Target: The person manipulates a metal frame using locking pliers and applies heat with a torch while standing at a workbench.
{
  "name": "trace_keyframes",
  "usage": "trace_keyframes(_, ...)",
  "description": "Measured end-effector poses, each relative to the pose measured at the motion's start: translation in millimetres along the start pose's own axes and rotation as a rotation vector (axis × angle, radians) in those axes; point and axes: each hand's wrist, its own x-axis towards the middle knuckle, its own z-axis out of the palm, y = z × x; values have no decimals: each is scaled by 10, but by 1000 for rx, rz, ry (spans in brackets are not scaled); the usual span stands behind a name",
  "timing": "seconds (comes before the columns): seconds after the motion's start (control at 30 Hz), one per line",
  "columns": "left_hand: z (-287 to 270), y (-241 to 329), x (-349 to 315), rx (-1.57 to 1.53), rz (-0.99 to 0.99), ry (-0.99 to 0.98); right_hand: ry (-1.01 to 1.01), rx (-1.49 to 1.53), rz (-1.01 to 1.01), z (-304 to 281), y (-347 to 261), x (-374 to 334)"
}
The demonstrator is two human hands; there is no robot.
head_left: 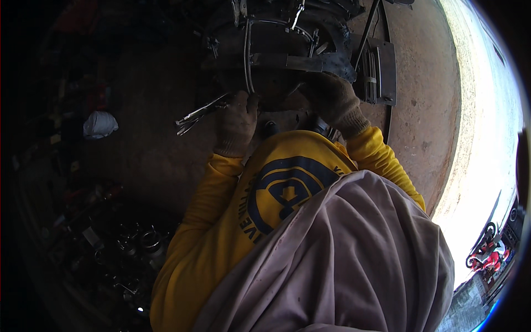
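Observation:
My left hand (238, 122), in a brown work glove, is closed beside the front of a dark metal frame (298, 62). A silver pair of locking pliers (199, 114) sticks out from it to the left; its jaw end is hidden at the glove. A thin curved metal rod (247, 55) comes down from the frame close to this hand's fingertips. My right hand (329, 99), gloved too, reaches to the frame's near right edge. Its fingers are lost in shadow, so whether they grip the metal does not show. More silver clamps (297, 14) sit on the frame's far part.
A dark stand holding a bundle of thin rods (370, 77) is right of the frame. Many metal parts (138, 243) lie in shadow at the lower left. A whitish bag (100, 125) rests at the left. Far right, a red motorcycle (489, 255) stands in bright light.

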Motion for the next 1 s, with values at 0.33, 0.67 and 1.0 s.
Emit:
trace_keyframes(0.33,-239,17,94,99,66,-197,-15,6,23,-10,-100,44)
trace_keyframes(0.67,-186,-41,36,117,123,-336,-10,-154,-178,140,18,31)
trace_keyframes(1.0,-130,-104,43,178,226,-308,-29,-186,-145,126,-31,37)
